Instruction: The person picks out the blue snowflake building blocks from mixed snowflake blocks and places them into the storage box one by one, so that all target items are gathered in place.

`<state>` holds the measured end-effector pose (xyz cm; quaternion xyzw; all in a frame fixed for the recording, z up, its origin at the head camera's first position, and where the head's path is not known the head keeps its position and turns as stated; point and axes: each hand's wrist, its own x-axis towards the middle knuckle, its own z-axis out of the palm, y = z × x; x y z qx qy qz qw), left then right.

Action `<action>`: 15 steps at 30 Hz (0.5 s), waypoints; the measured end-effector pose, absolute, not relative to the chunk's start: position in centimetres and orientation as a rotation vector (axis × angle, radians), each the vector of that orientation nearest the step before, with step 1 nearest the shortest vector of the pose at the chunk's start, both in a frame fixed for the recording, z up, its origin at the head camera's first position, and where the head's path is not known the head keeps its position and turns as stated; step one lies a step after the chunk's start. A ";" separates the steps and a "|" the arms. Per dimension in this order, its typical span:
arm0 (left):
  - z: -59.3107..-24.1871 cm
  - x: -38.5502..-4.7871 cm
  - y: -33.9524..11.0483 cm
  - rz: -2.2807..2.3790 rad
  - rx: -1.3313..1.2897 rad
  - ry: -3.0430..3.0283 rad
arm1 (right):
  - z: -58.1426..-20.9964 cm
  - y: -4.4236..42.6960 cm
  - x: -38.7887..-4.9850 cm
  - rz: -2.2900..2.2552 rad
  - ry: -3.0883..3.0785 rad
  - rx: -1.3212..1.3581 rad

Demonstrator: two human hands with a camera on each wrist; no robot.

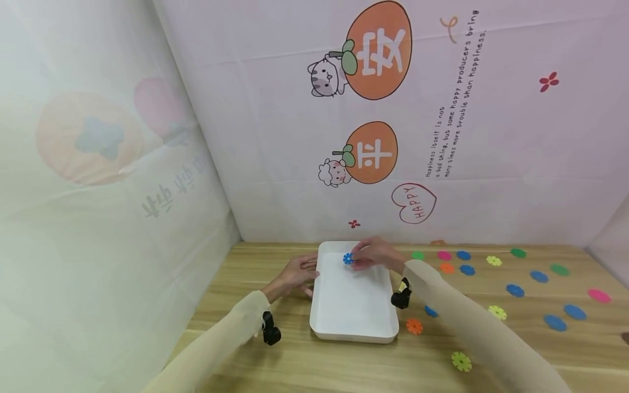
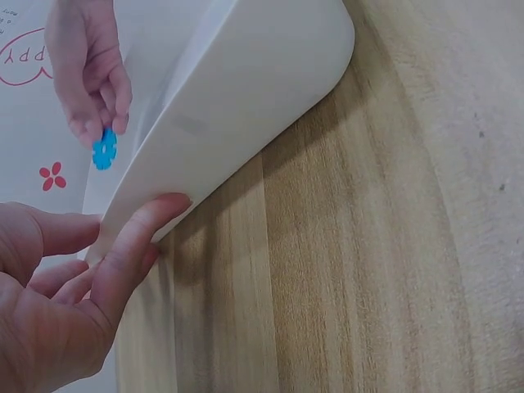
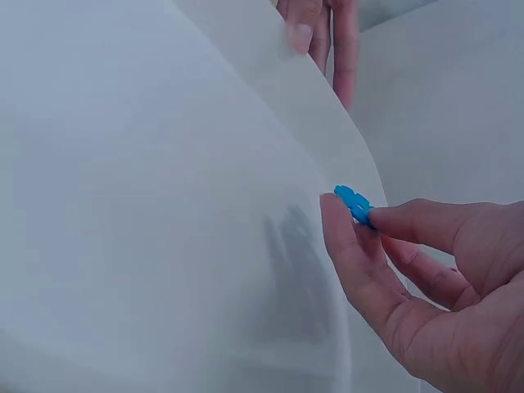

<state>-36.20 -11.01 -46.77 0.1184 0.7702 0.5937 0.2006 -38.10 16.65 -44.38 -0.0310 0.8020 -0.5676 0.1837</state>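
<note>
In the head view a white rectangular tray [image 1: 351, 305] lies on the wooden table, with its inside floor bare. My right hand [image 1: 374, 254] is over the tray's far end and pinches a blue flower-shaped plastic disc [image 1: 348, 258] between thumb and fingers. The right wrist view has this notched disc [image 3: 354, 205] at the fingertips, above the tray and apart from its floor. My left hand [image 1: 296, 274] holds the tray's left side; in the left wrist view its thumb is at the rim and its fingers lie along the outer wall [image 2: 237, 90].
Right of the tray many flower discs lie scattered on the table [image 1: 280, 360], among them an orange disc [image 1: 414, 326], a yellow disc [image 1: 461, 361], a pink disc [image 1: 599, 296] and a green disc [image 1: 559, 269]. A printed white cloth [image 1: 275, 164] stands behind and at the left.
</note>
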 end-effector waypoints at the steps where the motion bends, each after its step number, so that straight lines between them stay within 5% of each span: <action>1: -46.7 -36.3 -11.0 1.655 0.330 2.158 | -44.4 16.3 -38.3 -1.621 2.248 -0.074; 15: -46.7 -36.2 -10.7 1.659 0.334 2.169 | -46.9 12.9 -39.3 -1.734 2.364 0.039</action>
